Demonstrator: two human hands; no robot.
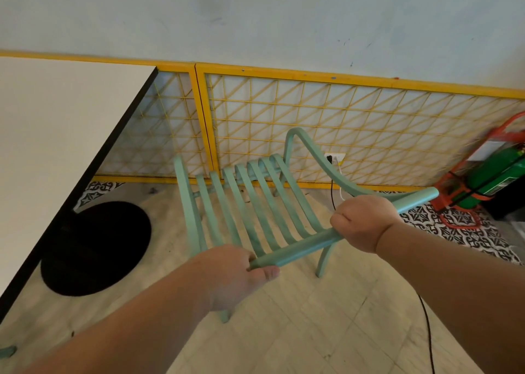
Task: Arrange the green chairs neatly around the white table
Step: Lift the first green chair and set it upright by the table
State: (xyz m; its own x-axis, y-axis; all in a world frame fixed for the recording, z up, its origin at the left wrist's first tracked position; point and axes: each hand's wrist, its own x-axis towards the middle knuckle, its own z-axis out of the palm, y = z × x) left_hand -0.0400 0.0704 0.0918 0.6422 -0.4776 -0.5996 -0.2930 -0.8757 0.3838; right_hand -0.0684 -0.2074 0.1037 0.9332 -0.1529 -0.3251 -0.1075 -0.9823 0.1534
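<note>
Item: pale green slatted metal armchair (255,203) – on the beige tiled floor, beside the long black-edged side of the white rectangular table (56,132), not touching it, seat front toward the yellow wire-grid wall panel (341,123).

Left hand (233,271): fingers curled over the near end of the back's top rail, thumb beneath.

Right hand (366,223): closed fist round the same rail, further along.

Round black table base (96,248) – on the floor under the table.

Green cylinder in a red stand (488,174): far right, against the panel.
</note>
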